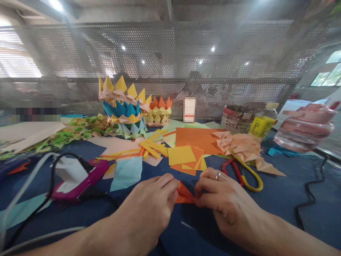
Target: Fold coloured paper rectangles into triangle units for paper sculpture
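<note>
A small folded piece of orange paper [184, 193] is held low over the dark blue tabletop, between my two hands. My left hand [157, 199] grips its left side with the fingers closed. At its right corner, my right hand [217, 193], with a ring on one finger, pinches the paper between thumb and fingertips. Just beyond lie yellow paper squares [181, 155] on orange ones. Red-and-yellow-handled scissors [252, 183] rest beside my right hand, their blades hidden under folded peach paper pieces [239, 145]. Left of the squares is a light blue sheet [127, 173].
A magenta power strip [94, 174] with cables sits at left. Folded-paper crowns [124, 103] stand at the back, near yellow paper strips [151, 146] and a large orange sheet [195, 139]. At right are a pink water bottle [305, 128], a yellow-labelled bottle [262, 124] and a woven basket [236, 119].
</note>
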Motion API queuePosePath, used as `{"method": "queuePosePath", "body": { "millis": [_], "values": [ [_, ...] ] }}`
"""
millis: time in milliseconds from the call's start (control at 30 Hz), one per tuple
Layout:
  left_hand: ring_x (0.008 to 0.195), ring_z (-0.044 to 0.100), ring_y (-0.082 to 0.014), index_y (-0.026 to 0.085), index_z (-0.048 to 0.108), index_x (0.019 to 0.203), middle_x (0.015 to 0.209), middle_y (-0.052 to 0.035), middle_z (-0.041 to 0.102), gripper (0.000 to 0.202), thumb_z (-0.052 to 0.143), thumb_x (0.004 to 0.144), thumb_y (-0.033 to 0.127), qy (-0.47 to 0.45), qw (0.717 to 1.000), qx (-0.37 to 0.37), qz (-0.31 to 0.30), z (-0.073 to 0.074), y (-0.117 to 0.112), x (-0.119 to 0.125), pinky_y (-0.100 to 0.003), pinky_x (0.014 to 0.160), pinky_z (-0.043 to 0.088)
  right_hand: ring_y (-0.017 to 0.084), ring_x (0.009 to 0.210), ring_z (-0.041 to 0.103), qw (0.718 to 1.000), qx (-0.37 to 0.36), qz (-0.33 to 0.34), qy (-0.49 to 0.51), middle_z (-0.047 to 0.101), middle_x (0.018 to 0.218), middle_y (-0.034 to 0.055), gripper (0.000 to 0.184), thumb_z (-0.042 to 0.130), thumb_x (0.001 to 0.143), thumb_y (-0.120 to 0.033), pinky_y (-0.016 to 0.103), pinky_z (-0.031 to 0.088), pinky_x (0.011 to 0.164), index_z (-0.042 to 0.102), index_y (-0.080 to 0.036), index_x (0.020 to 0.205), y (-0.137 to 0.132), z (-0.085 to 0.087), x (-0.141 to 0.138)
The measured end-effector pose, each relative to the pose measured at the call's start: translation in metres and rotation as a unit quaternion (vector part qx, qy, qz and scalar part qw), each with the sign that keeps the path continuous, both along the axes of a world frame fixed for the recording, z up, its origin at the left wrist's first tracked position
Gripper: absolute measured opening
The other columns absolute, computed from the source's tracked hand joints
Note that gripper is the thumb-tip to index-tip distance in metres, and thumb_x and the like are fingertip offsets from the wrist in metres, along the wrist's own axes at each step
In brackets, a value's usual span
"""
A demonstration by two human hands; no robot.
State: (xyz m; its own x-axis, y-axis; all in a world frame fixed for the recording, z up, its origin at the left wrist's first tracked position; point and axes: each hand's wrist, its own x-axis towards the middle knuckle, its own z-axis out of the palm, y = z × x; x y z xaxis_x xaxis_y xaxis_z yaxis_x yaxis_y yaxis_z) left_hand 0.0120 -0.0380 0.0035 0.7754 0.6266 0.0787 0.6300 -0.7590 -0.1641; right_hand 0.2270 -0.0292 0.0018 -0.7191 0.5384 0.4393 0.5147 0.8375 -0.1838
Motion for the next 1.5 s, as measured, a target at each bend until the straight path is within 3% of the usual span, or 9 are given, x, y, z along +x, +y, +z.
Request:
{"method": "queuePosePath", "body": {
  "millis": [167, 300, 467, 667, 833, 1033, 1267, 1367, 1500],
  "values": [
    [0.086, 0.052, -0.0278, 0.014, 0.063, 0.083, 0.089, -0.0114, 0.060, 0.027, 0.051, 0.059, 0.006, -0.005, 1.000, 0.004, -0.014, -0.001, -0.001, -0.006, -0.037, 0.068, 0.045, 0.019, 0.077, 0.051, 1.000, -0.003, -0.015, -0.022, 0.066, 0.078, 0.0039, 0.038, 0.040, 0.072, 0.004, 0.035, 0.045, 0.073, 0.070, -0.020, 0.070, -0.002, 0.002, -0.001],
    [0.083, 0.055, -0.0228, 0.016, 0.064, 0.084, 0.091, -0.0069, 0.061, 0.028, 0.049, 0.065, 0.001, -0.082, 0.993, -0.076, 0.029, 0.005, 0.003, -0.013, -0.034, 0.068, 0.045, 0.019, 0.077, 0.051, 1.000, 0.002, 0.000, -0.005, 0.065, 0.077, 0.0044, 0.039, 0.038, 0.074, 0.004, 0.033, 0.046, 0.071, 0.069, -0.019, 0.070, -0.002, 0.002, -0.002],
    [0.092, 0.054, -0.0195, 0.018, 0.061, 0.092, 0.097, -0.0039, 0.059, 0.029, 0.035, 0.089, 0.004, -0.263, 0.956, -0.117, 0.062, 0.003, 0.014, -0.012, -0.033, 0.083, 0.043, 0.018, 0.074, 0.052, 1.000, 0.012, 0.007, 0.001, 0.065, 0.076, 0.0051, 0.037, 0.038, 0.074, 0.004, 0.031, 0.046, 0.068, 0.067, -0.017, 0.067, -0.001, 0.002, -0.002],
    [0.082, 0.058, -0.0174, 0.018, 0.052, 0.088, 0.085, -0.0015, 0.061, 0.015, 0.040, 0.095, 0.018, -0.377, 0.899, -0.203, 0.095, -0.004, 0.025, -0.003, -0.029, 0.075, 0.045, 0.018, 0.076, 0.053, 1.000, 0.025, 0.004, 0.001, 0.065, 0.076, 0.0044, 0.037, 0.040, 0.074, 0.006, 0.030, 0.046, 0.070, 0.068, -0.018, 0.069, -0.001, 0.002, -0.001],
    [0.083, 0.062, -0.0149, 0.017, 0.053, 0.094, 0.091, -0.0034, 0.064, 0.018, 0.034, 0.096, 0.016, -0.389, 0.890, -0.221, 0.089, -0.005, 0.031, -0.002, -0.025, 0.072, 0.049, 0.018, 0.077, 0.054, 1.000, 0.020, 0.004, 0.000, 0.065, 0.076, 0.0042, 0.036, 0.042, 0.073, 0.006, 0.029, 0.045, 0.070, 0.068, -0.018, 0.070, -0.002, 0.002, 0.000],
    [0.100, 0.056, -0.0172, 0.019, 0.059, 0.103, 0.103, -0.0039, 0.061, 0.022, 0.040, 0.093, 0.013, -0.355, 0.911, -0.206, 0.040, -0.005, 0.028, 0.000, -0.030, 0.091, 0.043, 0.018, 0.077, 0.054, 0.999, 0.030, -0.005, -0.015, 0.065, 0.076, 0.0048, 0.037, 0.040, 0.078, 0.004, 0.030, 0.045, 0.070, 0.070, -0.018, 0.072, -0.004, 0.002, 0.000],
    [0.091, 0.057, -0.0173, 0.018, 0.059, 0.093, 0.094, -0.0019, 0.064, 0.020, 0.040, 0.093, 0.012, -0.335, 0.913, -0.225, 0.061, -0.001, 0.024, 0.001, -0.028, 0.082, 0.043, 0.020, 0.082, 0.054, 0.999, 0.031, -0.003, -0.023, 0.066, 0.082, 0.0054, 0.038, 0.040, 0.078, 0.003, 0.031, 0.046, 0.074, 0.071, -0.019, 0.076, -0.005, 0.002, -0.001],
    [0.076, 0.058, -0.0142, 0.018, 0.060, 0.089, 0.081, 0.0009, 0.063, 0.021, 0.040, 0.092, 0.011, -0.326, 0.910, -0.249, 0.059, 0.002, 0.022, 0.000, -0.023, 0.070, 0.042, 0.020, 0.085, 0.055, 0.997, 0.038, -0.011, -0.059, 0.067, 0.084, 0.0051, 0.036, 0.043, 0.076, 0.003, 0.032, 0.046, 0.078, 0.071, -0.019, 0.079, -0.006, 0.001, -0.001],
    [0.065, 0.058, -0.0110, 0.018, 0.058, 0.099, 0.072, 0.0029, 0.062, 0.024, 0.036, 0.094, 0.011, -0.333, 0.889, -0.311, 0.045, 0.006, 0.021, -0.002, -0.019, 0.060, 0.043, 0.021, 0.088, 0.055, 0.994, 0.053, -0.021, -0.095, 0.067, 0.086, 0.0055, 0.031, 0.047, 0.075, 0.002, 0.034, 0.046, 0.081, 0.070, -0.019, 0.081, -0.005, 0.000, -0.001]
  ]
}}
